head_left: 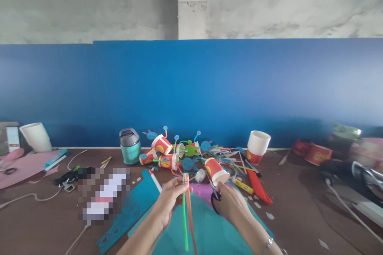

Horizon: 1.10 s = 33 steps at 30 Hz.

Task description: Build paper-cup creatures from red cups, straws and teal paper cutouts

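My left hand is closed on a green straw and an orange straw, pinched near their upper ends, with the lengths hanging toward me. In my right hand is a pair of scissors; its dark handle loop shows by the fingers, while the blades are partly hidden. Just beyond the scissors, a red and white paper cup lies tilted. Under both hands are teal sheets and a purple sheet.
Decorated paper cups crowd the middle. An upright cup, a yellow glue stick and a red item are to the right. Leftward are a teal flask, a cut teal strip and a blurred-out phone-like object.
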Tool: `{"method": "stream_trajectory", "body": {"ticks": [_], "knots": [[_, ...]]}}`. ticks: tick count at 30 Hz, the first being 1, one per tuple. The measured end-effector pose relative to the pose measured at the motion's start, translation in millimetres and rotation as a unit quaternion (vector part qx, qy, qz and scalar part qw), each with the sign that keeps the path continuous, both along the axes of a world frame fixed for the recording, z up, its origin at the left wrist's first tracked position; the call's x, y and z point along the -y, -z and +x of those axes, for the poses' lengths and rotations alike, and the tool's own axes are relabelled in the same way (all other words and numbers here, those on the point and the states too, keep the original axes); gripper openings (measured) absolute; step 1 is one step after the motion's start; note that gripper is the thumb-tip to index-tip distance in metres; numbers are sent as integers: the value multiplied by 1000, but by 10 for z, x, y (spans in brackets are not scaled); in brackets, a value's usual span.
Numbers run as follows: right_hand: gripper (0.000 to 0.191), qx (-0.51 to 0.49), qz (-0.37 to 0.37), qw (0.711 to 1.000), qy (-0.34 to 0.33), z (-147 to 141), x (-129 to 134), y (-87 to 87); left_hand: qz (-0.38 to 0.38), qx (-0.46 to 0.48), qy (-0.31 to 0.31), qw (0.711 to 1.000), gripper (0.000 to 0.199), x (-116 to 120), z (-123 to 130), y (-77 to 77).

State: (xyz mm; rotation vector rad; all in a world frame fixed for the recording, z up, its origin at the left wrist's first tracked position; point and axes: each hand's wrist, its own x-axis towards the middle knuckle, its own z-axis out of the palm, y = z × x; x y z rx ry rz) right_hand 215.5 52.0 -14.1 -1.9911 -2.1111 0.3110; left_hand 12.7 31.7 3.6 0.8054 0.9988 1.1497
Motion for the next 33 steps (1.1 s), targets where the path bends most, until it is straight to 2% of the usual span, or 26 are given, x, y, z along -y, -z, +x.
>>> {"method": "stream_trajectory", "body": {"ticks": [3, 7, 12, 14, 17, 20, 23, 27, 30, 33], "knots": [[19, -27, 1, 1000, 7, 13, -18, 72, 7, 11, 21, 1000, 36, 17, 21, 22], [21, -186, 17, 982, 21, 43, -71, 164, 17, -44, 26, 999, 35, 50, 61, 45], [16, -282, 48, 958, -24, -31, -44, 46, 23, -58, 7, 998, 41, 71, 129, 70], [26, -361, 63, 928, -73, -110, 18, -36, 35, -73, -3, 997, 42, 69, 151, 77], [34, -456, 63, 881, -109, -226, 114, -104, 67, -105, -16, 992, 41, 67, 171, 82], [39, -497, 35, 858, -130, -289, 162, -107, 99, -128, -32, 986, 41, 70, 186, 81], [44, -529, -10, 840, -117, -306, 173, -98, 113, -128, -33, 985, 44, 71, 208, 90], [44, -575, -66, 812, -75, -323, 202, -127, 109, -99, 6, 989, 50, 56, 243, 160], [39, -610, -81, 784, -82, -342, 240, -171, 78, -78, 39, 993, 52, 50, 256, 215], [41, -649, -89, 752, -78, -352, 256, -194, 40, -60, 61, 995, 51, 80, 259, 200]]}}
